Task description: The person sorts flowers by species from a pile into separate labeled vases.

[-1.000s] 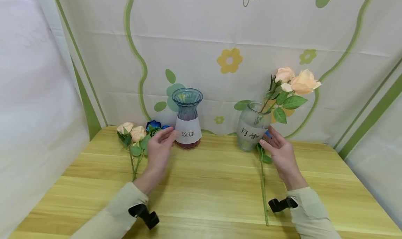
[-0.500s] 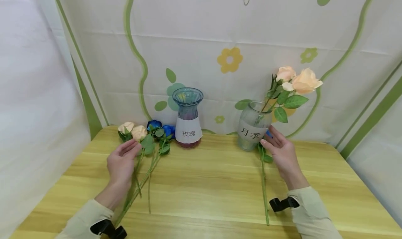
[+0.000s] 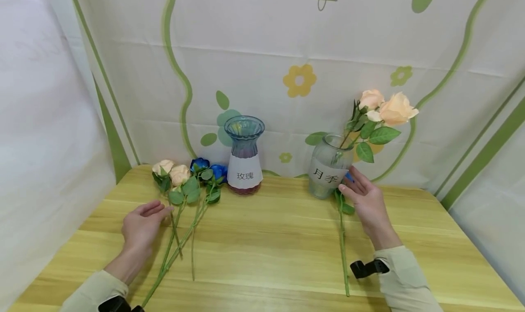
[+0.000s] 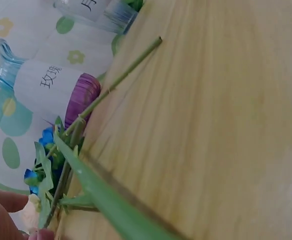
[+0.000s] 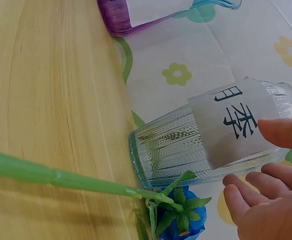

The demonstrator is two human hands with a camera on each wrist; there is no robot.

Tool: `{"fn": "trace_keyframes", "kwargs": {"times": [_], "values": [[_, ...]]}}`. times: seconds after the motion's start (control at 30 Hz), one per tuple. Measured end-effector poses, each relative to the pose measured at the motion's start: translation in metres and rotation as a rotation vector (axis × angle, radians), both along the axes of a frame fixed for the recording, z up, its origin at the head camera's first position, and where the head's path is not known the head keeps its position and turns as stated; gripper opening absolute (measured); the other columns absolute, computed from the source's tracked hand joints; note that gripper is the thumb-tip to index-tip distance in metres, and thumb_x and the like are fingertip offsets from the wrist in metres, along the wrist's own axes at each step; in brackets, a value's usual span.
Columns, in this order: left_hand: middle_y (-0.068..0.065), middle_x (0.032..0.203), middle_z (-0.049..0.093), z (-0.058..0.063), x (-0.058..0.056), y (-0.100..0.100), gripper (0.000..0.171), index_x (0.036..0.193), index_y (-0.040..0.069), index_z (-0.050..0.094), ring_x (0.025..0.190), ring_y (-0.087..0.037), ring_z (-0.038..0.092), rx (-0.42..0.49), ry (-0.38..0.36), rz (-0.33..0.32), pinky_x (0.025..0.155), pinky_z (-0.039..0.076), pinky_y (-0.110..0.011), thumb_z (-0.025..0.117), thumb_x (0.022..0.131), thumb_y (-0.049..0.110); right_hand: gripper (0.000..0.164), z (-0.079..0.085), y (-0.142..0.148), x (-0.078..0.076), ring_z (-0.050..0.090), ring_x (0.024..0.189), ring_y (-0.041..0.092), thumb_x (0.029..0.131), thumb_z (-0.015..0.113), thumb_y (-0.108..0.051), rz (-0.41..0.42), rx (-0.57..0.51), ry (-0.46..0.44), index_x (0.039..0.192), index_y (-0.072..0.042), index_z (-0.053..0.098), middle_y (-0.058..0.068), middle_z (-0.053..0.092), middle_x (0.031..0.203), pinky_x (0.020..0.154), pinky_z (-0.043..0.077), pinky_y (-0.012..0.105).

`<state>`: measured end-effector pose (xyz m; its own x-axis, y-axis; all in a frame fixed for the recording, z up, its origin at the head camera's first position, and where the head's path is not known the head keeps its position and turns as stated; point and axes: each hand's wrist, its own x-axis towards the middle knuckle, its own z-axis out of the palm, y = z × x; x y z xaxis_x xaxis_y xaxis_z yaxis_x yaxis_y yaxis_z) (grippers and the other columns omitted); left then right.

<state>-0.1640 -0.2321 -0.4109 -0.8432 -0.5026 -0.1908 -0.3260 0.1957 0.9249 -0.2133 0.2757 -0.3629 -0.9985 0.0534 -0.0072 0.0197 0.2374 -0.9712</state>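
Observation:
In the head view, several roses lie at the left: peach roses and blue roses, their green stems crossing toward the front. My left hand is beside these stems, fingers loosely bent, thumb tip right at one stem. At the right, my right hand is beside a clear glass vase with a printed paper label; the thumb reaches the label's edge and the fingers extend along the glass. Two peach roses stand in that vase. A blue rose lies by its base, stem toward the front.
Between the two groups stands a blue-purple glass vase with a white paper label. Behind it all hangs a white patterned cloth. The wooden table runs to the front.
My left hand has moved from beside the blue-purple vase, left and toward me, to the stems of the lying roses. The right hand stays at the clear vase.

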Motion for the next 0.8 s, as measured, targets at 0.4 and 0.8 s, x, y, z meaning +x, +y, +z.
{"fn": "trace_keyframes", "kwargs": {"times": [0.4, 0.8], "values": [[-0.001, 0.106, 0.083, -0.005, -0.009, -0.004, 0.06, 0.144, -0.003, 0.06, 0.072, 0.013, 0.064, 0.007, -0.019, -0.079, 0.07, 0.056, -0.007, 0.084, 0.092, 0.017, 0.079, -0.001, 0.001, 0.001, 0.03, 0.163, 0.03, 0.108, 0.064, -0.031, -0.002, -0.002, -0.01, 0.172, -0.026, 0.016, 0.008, 0.018, 0.179, 0.131, 0.027, 0.051], [0.02, 0.082, 0.071, 0.006, -0.016, -0.012, 0.048, 0.139, -0.007, 0.064, 0.072, -0.002, 0.075, 0.21, 0.031, -0.085, 0.072, 0.063, -0.02, 0.078, 0.095, 0.008, 0.078, -0.001, 0.001, -0.001, 0.03, 0.163, 0.028, 0.109, 0.062, -0.026, 0.0, -0.009, -0.015, 0.172, -0.026, 0.016, 0.003, 0.016, 0.18, 0.131, 0.029, 0.048]]}}
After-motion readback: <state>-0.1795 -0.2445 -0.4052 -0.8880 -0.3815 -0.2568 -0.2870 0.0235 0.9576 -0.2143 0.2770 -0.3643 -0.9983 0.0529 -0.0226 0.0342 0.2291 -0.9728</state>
